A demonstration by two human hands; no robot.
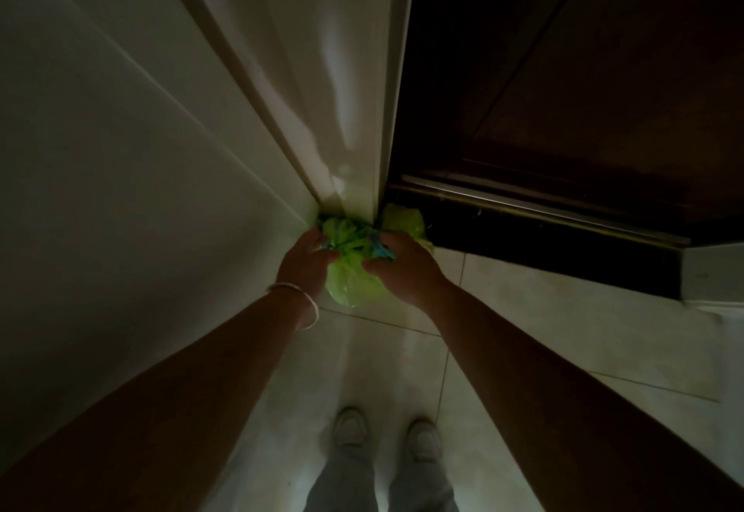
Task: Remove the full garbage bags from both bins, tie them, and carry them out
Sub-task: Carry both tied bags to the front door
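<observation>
A full lime-green garbage bag (349, 286) rests on the pale tiled floor at the foot of a white wall corner. Its gathered top, with blue tie strips, bunches up between my hands. My left hand (306, 260), with a white bangle on the wrist, grips the left side of the bunched top. On the right side, my right hand (402, 270) holds the top and a blue strip. A second green bag (404, 219) lies just behind, against the dark door's threshold, partly hidden by my right hand.
A white wall (120, 149) fills the left. A dark wooden door (583, 88) with a metal threshold strip (523, 209) stands at the right. My feet in pale shoes (386, 435) stand on the tiled floor (563, 330) below.
</observation>
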